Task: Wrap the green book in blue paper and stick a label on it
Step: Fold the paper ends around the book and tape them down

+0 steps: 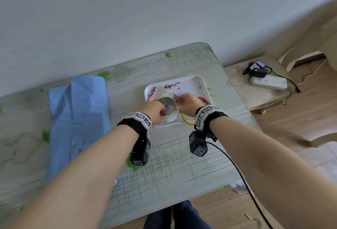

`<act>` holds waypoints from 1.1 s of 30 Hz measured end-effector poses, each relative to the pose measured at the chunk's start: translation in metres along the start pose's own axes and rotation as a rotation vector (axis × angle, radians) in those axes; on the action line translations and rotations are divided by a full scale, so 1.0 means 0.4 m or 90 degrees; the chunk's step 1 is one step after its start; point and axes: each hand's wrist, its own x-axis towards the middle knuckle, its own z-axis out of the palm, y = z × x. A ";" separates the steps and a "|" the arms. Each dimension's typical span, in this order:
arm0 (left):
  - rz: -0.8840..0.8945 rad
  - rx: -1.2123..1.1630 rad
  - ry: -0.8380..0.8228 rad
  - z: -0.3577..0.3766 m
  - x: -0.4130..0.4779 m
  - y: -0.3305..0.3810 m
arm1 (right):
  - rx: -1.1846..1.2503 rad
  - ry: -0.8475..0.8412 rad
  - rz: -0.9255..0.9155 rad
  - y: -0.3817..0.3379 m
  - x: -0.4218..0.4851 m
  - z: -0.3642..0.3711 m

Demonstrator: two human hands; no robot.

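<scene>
- Pale wall point(127, 18) stands behind a table point(182, 164) whose glossy top has a grey-green crosshatch pattern with green leaf spots.
- On the right are a wooden floor point(300, 119) and a low cream side table point(255, 97) carrying a white power strip point(269, 82) and a black adapter point(259, 72).
- Creased blue paper point(82, 110) lies folded on the left part of the table, well apart from both hands; if the book is under it, I cannot tell.
- A white tray point(197, 82) with pink blossoms is near the middle.
- Over the tray, the left hand point(154, 109) grips a tape roll point(170, 117), fingers curled around it.
- The right hand point(189, 104) pinches at the rim of the roll.
</scene>
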 end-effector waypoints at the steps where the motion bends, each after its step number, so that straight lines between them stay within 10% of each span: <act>1: -0.004 0.000 0.003 -0.001 -0.003 0.001 | -0.004 0.008 0.009 0.002 -0.002 -0.001; 23: -0.240 -0.156 0.025 -0.075 -0.023 0.011 | 0.006 0.156 -0.235 -0.085 -0.034 0.000; 33: -0.051 -0.162 0.113 -0.087 -0.054 0.051 | -0.135 0.097 -0.271 -0.134 -0.058 -0.073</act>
